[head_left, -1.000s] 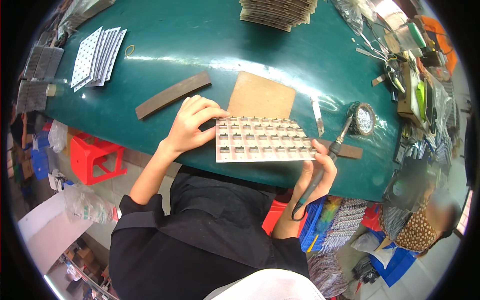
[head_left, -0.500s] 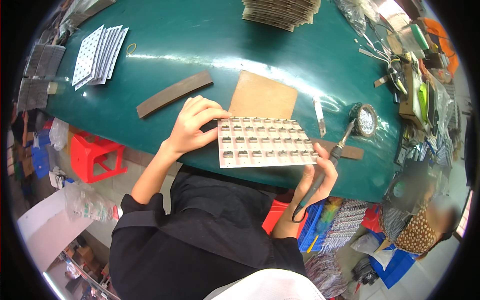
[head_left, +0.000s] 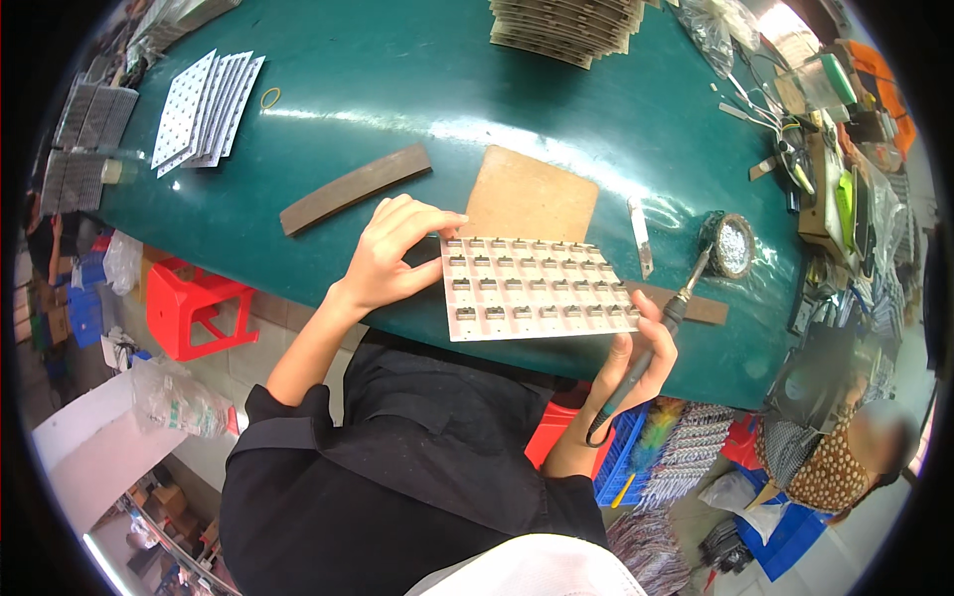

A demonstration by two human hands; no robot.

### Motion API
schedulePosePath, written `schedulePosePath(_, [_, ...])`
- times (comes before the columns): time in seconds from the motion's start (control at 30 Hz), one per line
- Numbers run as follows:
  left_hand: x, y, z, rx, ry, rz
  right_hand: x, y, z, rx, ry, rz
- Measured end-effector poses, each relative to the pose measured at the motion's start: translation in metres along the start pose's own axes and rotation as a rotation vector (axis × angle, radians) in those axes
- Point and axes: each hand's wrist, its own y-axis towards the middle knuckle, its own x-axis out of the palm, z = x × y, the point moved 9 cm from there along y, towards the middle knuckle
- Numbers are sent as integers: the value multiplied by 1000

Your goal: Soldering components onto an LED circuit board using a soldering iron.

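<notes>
A pale circuit board panel [head_left: 542, 288] with rows of small metal connectors is held up over the table's near edge, its face tilted toward me. My left hand [head_left: 393, 253] grips its left edge, thumb and fingers at the upper left corner. At the lower right corner, the fingertips of my right hand [head_left: 651, 353] hold the panel. That same hand also carries a soldering iron [head_left: 646, 358], whose tip points up and away toward a round tin [head_left: 730, 243] with bright silvery bits inside. The tip appears close to the tin's near side; contact I cannot tell.
Beyond the panel lies a brown square board [head_left: 532, 194] on the green table [head_left: 378, 79]. Around it are a dark wooden bar [head_left: 353, 189], a blade [head_left: 640, 236] and another bar [head_left: 701, 308]. White panels [head_left: 204, 109] stand left; stacked panels [head_left: 566, 25] sit at the back.
The whole view has shifted slightly, so everything appears a little lower and further right. Both hands keep their hold on the panel, and the soldering iron stays in my right hand.
</notes>
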Motion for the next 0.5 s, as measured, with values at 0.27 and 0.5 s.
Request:
schedulePosePath(0.27, [5, 5, -4, -38, -140, -61, -3, -1, 9, 77, 74, 73])
schedulePosePath(0.5, [45, 27, -1, 69, -224, -249, -11, 4, 20, 94, 124, 136])
